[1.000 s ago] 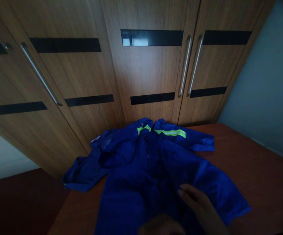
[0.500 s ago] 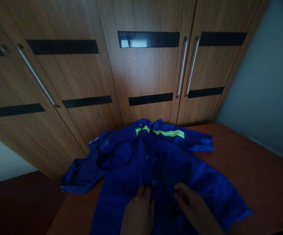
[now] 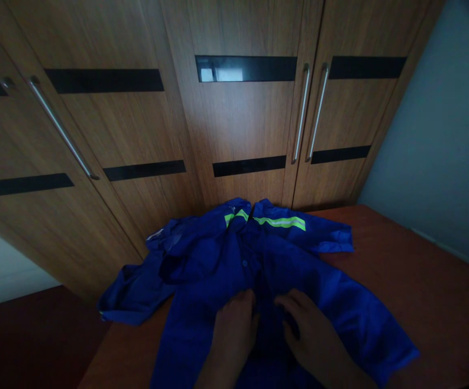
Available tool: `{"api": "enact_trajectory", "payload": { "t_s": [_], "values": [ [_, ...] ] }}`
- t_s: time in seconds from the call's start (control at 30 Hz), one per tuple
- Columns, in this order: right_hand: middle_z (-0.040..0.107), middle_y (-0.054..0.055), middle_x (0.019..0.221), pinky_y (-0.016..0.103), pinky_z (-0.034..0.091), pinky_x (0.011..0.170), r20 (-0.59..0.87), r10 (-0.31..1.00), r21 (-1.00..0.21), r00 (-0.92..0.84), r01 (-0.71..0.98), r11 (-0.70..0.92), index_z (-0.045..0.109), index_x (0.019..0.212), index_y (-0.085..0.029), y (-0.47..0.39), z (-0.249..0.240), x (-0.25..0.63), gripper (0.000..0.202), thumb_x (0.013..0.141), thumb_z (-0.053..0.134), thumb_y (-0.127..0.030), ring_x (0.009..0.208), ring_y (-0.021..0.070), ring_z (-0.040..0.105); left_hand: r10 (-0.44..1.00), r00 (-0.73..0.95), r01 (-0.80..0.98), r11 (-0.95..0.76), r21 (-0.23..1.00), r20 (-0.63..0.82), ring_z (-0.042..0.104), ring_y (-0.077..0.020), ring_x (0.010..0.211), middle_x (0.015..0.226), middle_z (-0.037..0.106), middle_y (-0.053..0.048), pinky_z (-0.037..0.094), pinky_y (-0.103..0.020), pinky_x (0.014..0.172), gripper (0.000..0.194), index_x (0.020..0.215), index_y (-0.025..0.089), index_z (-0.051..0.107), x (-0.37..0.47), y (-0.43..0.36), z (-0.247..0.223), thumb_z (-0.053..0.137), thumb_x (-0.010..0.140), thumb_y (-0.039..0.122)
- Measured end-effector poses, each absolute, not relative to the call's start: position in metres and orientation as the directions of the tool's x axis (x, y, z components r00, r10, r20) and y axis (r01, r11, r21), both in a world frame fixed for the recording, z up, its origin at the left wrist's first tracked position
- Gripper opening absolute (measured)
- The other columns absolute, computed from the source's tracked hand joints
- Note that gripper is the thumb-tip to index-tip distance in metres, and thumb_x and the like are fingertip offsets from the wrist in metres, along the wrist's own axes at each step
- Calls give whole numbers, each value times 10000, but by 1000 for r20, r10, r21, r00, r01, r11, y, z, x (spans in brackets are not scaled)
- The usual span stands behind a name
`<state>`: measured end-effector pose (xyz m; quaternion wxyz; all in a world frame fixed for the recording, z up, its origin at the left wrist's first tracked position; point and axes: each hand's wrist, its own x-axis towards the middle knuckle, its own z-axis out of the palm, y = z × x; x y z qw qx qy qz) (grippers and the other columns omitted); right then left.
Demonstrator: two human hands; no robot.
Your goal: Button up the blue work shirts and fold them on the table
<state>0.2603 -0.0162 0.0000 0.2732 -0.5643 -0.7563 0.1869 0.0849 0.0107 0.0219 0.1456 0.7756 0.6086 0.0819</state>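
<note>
A blue work jacket [image 3: 210, 308] lies spread front up, with yellow-green and silver reflective strips on its upper part and a row of buttons down its front. My left hand [image 3: 234, 324] is closed on the cloth at the buttoned edge; its fingertips are partly hidden and the light is dim. Just to its right, my right hand [image 3: 309, 324] is over the other front edge, fingers curved and thumb apart from them. A round button [image 3: 245, 263] shows above my left hand. The cloth between both hands is dark and hard to make out.
Under the jacket is a reddish-brown wooden surface [image 3: 429, 281]. Behind it stands a wooden wardrobe [image 3: 242, 119] with long metal handles and dark panels. A darker blue garment or sleeve [image 3: 137, 292] lies bunched at the left. A pale wall [image 3: 441, 135] rises at right.
Both hands have moved up the jacket front, away from me, the right also leftward. The lower button is now covered by my left hand. My right thumb and fingers have spread apart.
</note>
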Motion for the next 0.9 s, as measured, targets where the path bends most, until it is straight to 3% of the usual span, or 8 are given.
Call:
{"api": "enact_trajectory", "payload": {
  "t_s": [0.17, 0.27, 0.37, 0.5, 0.67, 0.77, 0.9],
  "values": [
    [564, 15, 786, 271, 437, 680, 98, 971, -725, -216, 653, 219, 635, 796, -202, -10, 7, 270, 210, 752, 468, -83, 735, 151, 561, 968, 251, 812, -207, 545, -6, 609, -159, 711, 766, 648, 16, 372, -244, 609, 62, 809, 219, 571, 80, 14, 19, 543, 779, 172],
    [542, -2, 726, 257, 422, 620, 97, 984, -846, -148, 508, 160, 652, 793, -199, -5, 9, 272, 119, 787, 533, -209, 667, 139, 534, 967, 254, 680, -191, 708, 17, 591, -137, 666, 699, 624, 29, 373, -223, 596, 51, 789, 213, 575, 83, 16, 21, 535, 786, 180],
    [571, 3, 747, 254, 443, 637, 87, 995, -949, -40, 302, 95, 685, 831, -200, -3, 12, 272, 177, 776, 590, -338, 690, 144, 545, 975, 221, 577, -157, 801, 31, 577, -127, 638, 688, 613, 25, 389, -214, 592, 54, 800, 201, 574, 86, 16, 27, 521, 797, 190],
    [602, 6, 694, 263, 468, 620, 31, 992, -991, 125, 133, 15, 721, 822, -207, -2, 18, 273, 276, 689, 662, -443, 665, 160, 557, 977, 196, 666, -193, 721, 81, 583, -143, 673, 731, 624, 6, 387, -238, 625, 89, 810, 202, 568, 86, 12, 37, 486, 812, 167],
    [569, -6, 641, 240, 453, 571, 107, 986, -982, 129, 166, 85, 709, 783, -207, -4, 19, 268, 229, 684, 653, -406, 614, 142, 532, 957, 257, 797, -289, 530, 136, 582, -167, 729, 813, 623, -27, 375, -269, 652, 160, 806, 200, 536, 93, 6, 42, 424, 802, 87],
    [537, -10, 667, 229, 446, 589, 154, 988, -959, 33, 244, 141, 694, 778, -198, -7, 15, 260, 157, 730, 588, -303, 630, 130, 527, 950, 278, 763, -308, 568, 142, 577, -157, 714, 775, 613, -17, 382, -256, 640, 162, 782, 202, 531, 100, 5, 42, 424, 794, 81],
    [540, 0, 699, 233, 445, 613, 162, 986, -932, -26, 324, 162, 695, 802, -193, -10, 12, 254, 173, 754, 539, -250, 664, 136, 538, 959, 261, 639, -257, 725, 110, 587, -138, 690, 739, 629, 4, 407, -233, 643, 157, 821, 204, 579, 100, 5, 38, 475, 768, 98]
  ]
}}
